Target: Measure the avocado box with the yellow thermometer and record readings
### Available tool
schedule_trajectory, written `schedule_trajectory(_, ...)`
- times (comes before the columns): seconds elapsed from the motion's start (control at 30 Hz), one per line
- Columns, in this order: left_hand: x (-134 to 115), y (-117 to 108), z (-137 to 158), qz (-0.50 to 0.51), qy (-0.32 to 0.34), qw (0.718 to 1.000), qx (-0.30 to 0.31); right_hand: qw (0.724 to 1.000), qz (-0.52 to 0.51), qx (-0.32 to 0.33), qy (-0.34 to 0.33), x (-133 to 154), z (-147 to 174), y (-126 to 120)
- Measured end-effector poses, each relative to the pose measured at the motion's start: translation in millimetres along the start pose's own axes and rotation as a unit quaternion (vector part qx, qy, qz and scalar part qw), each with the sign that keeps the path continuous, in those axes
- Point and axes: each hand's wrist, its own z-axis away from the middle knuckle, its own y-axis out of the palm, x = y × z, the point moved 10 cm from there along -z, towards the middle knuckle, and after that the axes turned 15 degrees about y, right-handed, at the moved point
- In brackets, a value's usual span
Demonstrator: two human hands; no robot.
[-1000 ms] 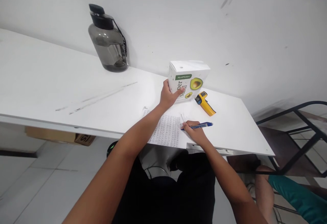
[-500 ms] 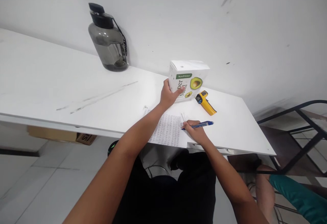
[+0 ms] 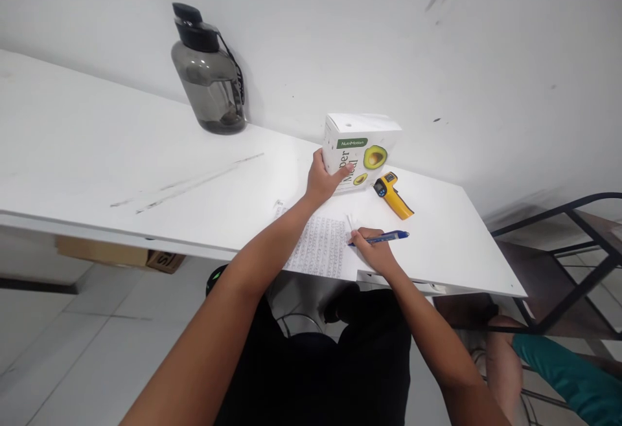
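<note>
My left hand (image 3: pixel 322 179) grips the left side of a white box (image 3: pixel 362 127) with avocado pictures and a green label, thumb across its front. The box stands upright near the wall. In my right hand (image 3: pixel 373 252) is a blue pen (image 3: pixel 389 237), its tip end close to the right side of a paper sheet (image 3: pixel 319 245) covered with rows of small writing. My left forearm hides part of the sheet. Just right of the box lies a yellow infrared thermometer (image 3: pixel 396 197).
A large grey water bottle (image 3: pixel 211 89) stands on the white table (image 3: pixel 160 147) against the wall. At right is a dark metal-framed rack (image 3: pixel 568 270), with another person's leg (image 3: pixel 505 361) below it. A cardboard box (image 3: pixel 107 251) sits under the table.
The view has shifted very slightly. Both hands keep their holds on the box and the pen, with no clear movement of either.
</note>
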Motion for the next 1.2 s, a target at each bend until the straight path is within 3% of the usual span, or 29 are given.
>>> schedule_trajectory(0.2, 0, 0, 1, 0.004, 0.003, 1.000, 0.001, 1.000, 0.016, 0.022, -0.012, 1, 2, 4)
schedule_trajectory(0.3, 0, 0, 0, -0.002, 0.002, 1.000, 0.001, 0.999, 0.042, -0.019, -0.029, 4, 1, -2)
schedule_trajectory(0.37, 0, -1, -1, -0.008, 0.000, 1.000, -0.002, 0.990, 0.112, -0.065, -0.050, 10, -1, -4)
schedule_trajectory(0.47, 2, -5, -1, -0.019, -0.009, 1.000, -0.011, 0.950, 0.289, -0.094, -0.065, 20, -8, 7)
schedule_trajectory(0.6, 4, -10, -2, -0.024, -0.019, 0.999, -0.025, 0.900, 0.432, -0.029, -0.058, 29, -26, 21)
schedule_trajectory(0.7, 4, -14, -2, -0.030, -0.026, 0.998, -0.038, 0.880, 0.465, -0.088, 0.021, 27, -53, -15)
schedule_trajectory(0.8, 4, -15, -1, -0.032, -0.037, 0.998, -0.041, 0.856, 0.441, -0.215, 0.164, 7, -75, -81)
schedule_trajectory(0.9, 6, -16, 0, -0.029, -0.045, 0.998, -0.043, 0.853, 0.376, -0.217, 0.292, -34, -88, -114)
schedule_trajectory(1.03, 9, -17, 1, -0.022, -0.050, 0.997, -0.051, 0.889, 0.284, -0.186, 0.307, -65, -94, -116)
schedule_trajectory(1.2, 12, -15, 0, -0.010, -0.057, 0.997, -0.049, 0.926, 0.074, -0.262, 0.264, -73, -84, -130)
